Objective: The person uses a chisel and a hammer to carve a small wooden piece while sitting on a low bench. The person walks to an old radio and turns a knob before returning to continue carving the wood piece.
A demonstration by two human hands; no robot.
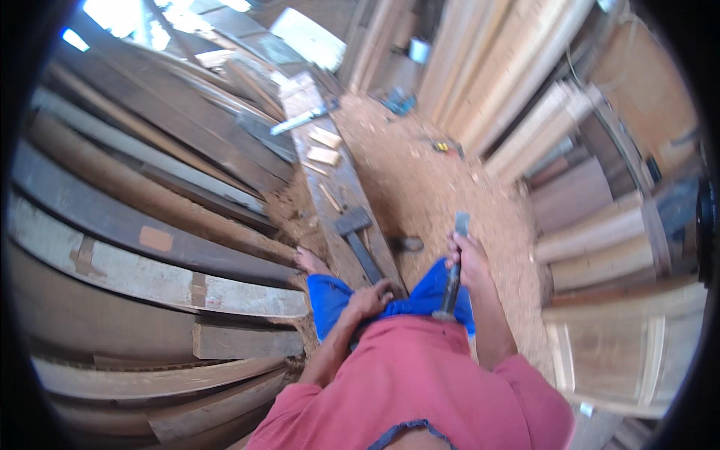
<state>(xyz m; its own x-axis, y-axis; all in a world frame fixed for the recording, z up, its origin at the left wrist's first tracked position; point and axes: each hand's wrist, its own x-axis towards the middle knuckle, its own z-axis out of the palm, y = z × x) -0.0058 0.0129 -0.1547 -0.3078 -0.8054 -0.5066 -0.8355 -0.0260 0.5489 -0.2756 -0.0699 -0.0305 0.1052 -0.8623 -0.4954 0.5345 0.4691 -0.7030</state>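
My right hand (472,260) is wrapped round a chisel (451,289), held upright in front of my right thigh. Its flat metal blade (462,223) sticks up above my fingers, and the dark handle points down toward my lap. My left hand (369,301) rests low at my lap, fingers curled at the lower end of a hammer's dark handle. That hammer (353,223) lies with its blocky head on a narrow wooden bench plank (379,244) between my legs. Farther along the plank are two pale wood blocks (323,155), thin sticks (330,197) and a long metal tool (302,120) with a dark end.
Stacked boards (150,232) fill the left side. More planks and panels (600,352) stand along the right. Shavings and sawdust cover the floor (495,225), where a yellow and red object (448,147) and a teal item (399,103) lie. My bare foot (311,261) is beside the bench.
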